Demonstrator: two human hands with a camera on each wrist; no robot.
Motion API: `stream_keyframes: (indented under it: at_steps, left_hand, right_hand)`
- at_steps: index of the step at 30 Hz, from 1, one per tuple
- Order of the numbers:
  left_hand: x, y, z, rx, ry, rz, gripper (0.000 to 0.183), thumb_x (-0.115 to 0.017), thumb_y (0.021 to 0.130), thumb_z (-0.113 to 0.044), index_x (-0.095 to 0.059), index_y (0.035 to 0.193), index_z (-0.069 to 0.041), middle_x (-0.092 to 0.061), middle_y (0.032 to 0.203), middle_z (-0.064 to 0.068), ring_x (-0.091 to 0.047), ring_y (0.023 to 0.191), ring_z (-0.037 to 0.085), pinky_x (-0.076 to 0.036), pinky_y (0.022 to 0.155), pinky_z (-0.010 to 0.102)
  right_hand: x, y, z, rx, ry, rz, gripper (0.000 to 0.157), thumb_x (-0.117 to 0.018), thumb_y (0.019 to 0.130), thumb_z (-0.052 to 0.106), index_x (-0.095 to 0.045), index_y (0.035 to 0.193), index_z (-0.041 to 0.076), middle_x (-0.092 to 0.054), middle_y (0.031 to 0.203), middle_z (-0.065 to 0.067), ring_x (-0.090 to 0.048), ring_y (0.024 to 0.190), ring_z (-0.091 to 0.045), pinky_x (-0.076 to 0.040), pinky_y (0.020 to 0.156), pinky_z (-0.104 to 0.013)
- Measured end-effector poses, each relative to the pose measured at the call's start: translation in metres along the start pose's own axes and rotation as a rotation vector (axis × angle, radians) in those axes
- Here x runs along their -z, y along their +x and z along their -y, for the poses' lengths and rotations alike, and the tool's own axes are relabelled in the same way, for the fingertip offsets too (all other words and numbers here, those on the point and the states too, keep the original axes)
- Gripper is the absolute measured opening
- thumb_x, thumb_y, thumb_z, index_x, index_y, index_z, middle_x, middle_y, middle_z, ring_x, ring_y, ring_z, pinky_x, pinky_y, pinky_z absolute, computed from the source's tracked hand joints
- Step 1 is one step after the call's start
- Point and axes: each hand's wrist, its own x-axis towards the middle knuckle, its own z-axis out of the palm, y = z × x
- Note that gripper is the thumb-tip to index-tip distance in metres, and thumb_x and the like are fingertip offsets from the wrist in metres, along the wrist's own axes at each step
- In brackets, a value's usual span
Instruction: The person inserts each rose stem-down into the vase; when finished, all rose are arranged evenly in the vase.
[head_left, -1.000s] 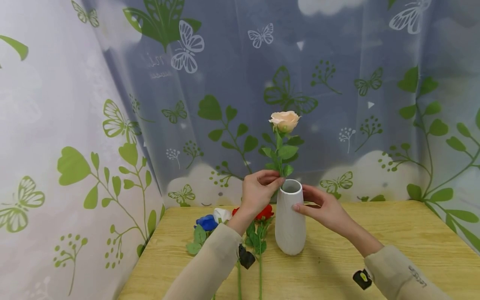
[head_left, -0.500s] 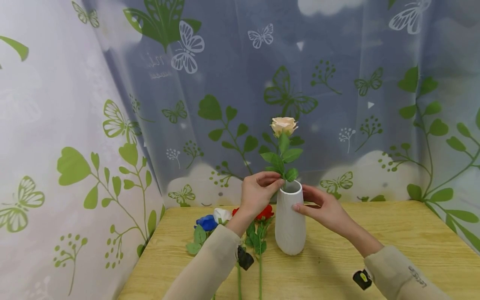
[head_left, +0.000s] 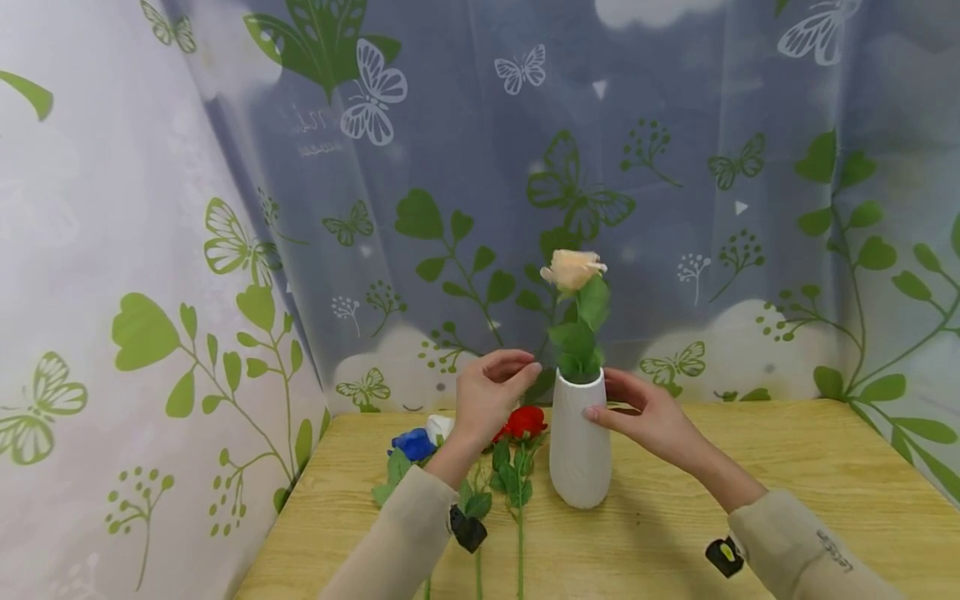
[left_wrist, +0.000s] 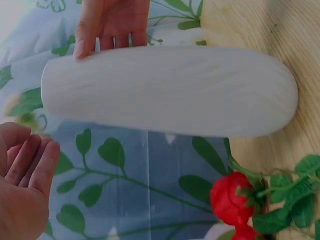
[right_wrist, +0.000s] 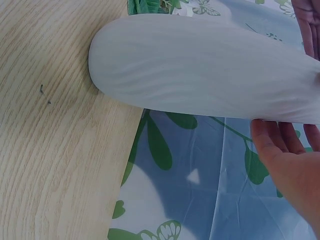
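Observation:
A peach rose point(head_left: 573, 271) stands in the tall white vase point(head_left: 581, 446), its leaves just above the rim and its lower stem hidden inside. My left hand point(head_left: 487, 400) is apart from the vase, to its left, with fingers loosely bent and nothing between them, as the left wrist view also shows of the hand point(left_wrist: 25, 185). My right hand point(head_left: 656, 417) holds the vase near its top from the right, thumb on the near side and fingers behind. In the right wrist view, fingers point(right_wrist: 272, 142) touch the vase's side.
Left of the vase on the wooden table point(head_left: 675, 533) lie a red rose point(head_left: 527, 422), a blue rose point(head_left: 412, 444) and a white rose point(head_left: 439, 427), partly behind my left arm. A patterned curtain point(head_left: 450, 125) hangs behind the table.
The peach rose has gone down into the vase. My left hand has let go of it and drawn off to the left. My right hand keeps its place on the vase.

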Motion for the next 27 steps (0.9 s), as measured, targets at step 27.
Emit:
stream_keyframes:
  at_steps: [27]
  left_hand:
    - [0.126,-0.051,0.067,0.333,-0.096,-0.134,0.026,-0.076,0.095,-0.001,-0.072,0.119,0.008,-0.08,0.1,0.014,-0.078,0.082,0.015,-0.067,0.081,0.034]
  right_hand:
    - [0.001,-0.002,0.003,-0.005,-0.026,0.002,0.072,-0.076,0.099,0.032,-0.044,0.159,0.007,-0.059,0.15,-0.02,-0.06,0.135,-0.042,-0.06,0.102,-0.052]
